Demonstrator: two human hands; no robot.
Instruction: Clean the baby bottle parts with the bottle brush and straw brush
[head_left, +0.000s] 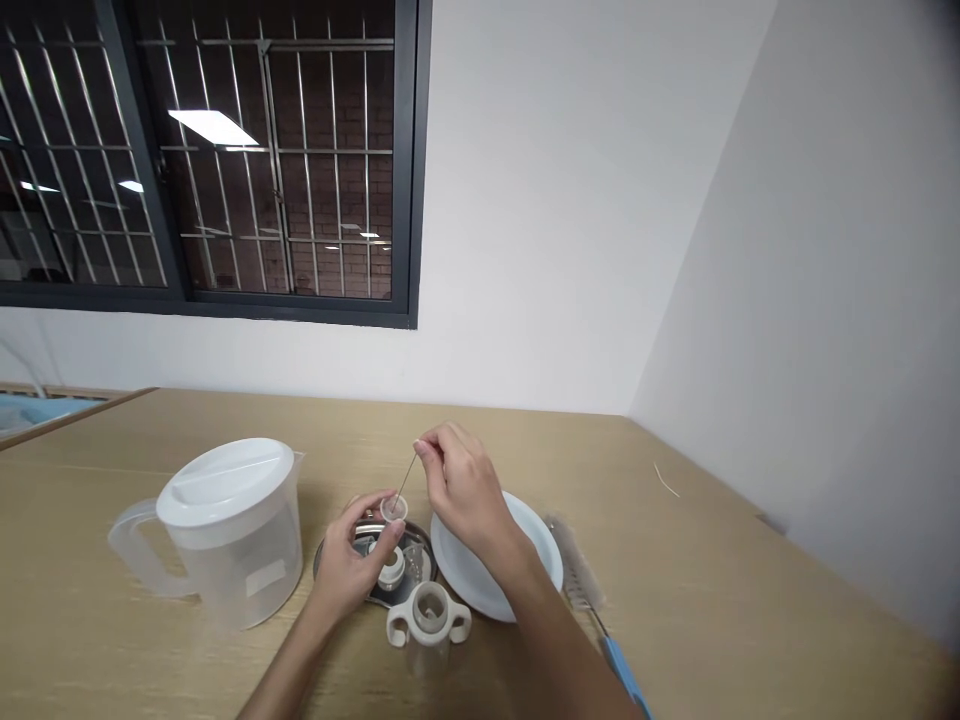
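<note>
My left hand (346, 570) grips a small round, whitish see-through piece (394, 509) between thumb and fingers, tilted so its opening faces me. Above it, my right hand (466, 490) pinches a thin rod (406, 477), whose lower end goes into the opening; its tip is too small to make out. Below the left hand lies a shiny metal tray (429, 548), bearing a white ring-shaped part (391, 574) and a clear piece (415, 562). Nearer me stands a clear bottle (429, 655) with two white side handles, its top open. A white plate (541, 560) is partly covered by my right forearm.
On the left stands a clear pitcher (259, 575) with a white lid. A bottle brush (577, 572) with a blue handle lies right of the plate. Farther right is a thin white strand (666, 482). The wooden table (720, 590) meets walls behind and right, under a barred window.
</note>
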